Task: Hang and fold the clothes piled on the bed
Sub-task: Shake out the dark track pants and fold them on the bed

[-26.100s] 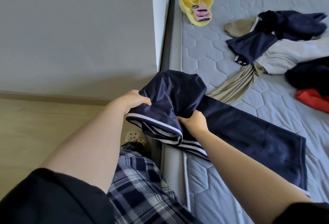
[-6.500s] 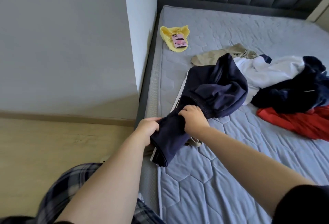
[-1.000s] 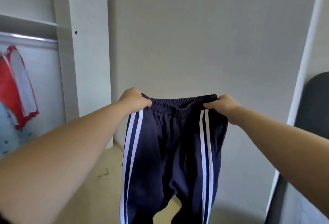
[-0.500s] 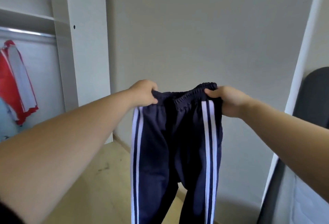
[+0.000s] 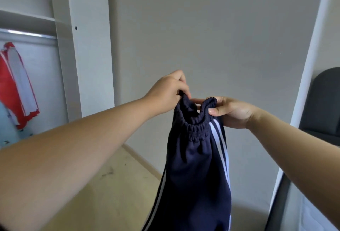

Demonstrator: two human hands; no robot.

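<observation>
"The left hand (image 5: 169,91) is pinching one end of the waistband (image 5: 195,127), the navy track pants (image 5: 196,172) are dangling above the floor (image 5: 110,184), and the right hand (image 5: 230,111) is pinching the other end."

"Halving them, I'm guessing. Aligning both stripes (image 5: 219,137) is going to matter."

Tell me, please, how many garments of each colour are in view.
Navy: 1, track pants gripped at the waistband by the left hand and right hand.
Red and white: 1, garment hanging in the wardrobe.
Light blue: 1, garment cut off at the frame edge.
Total: 3
</observation>
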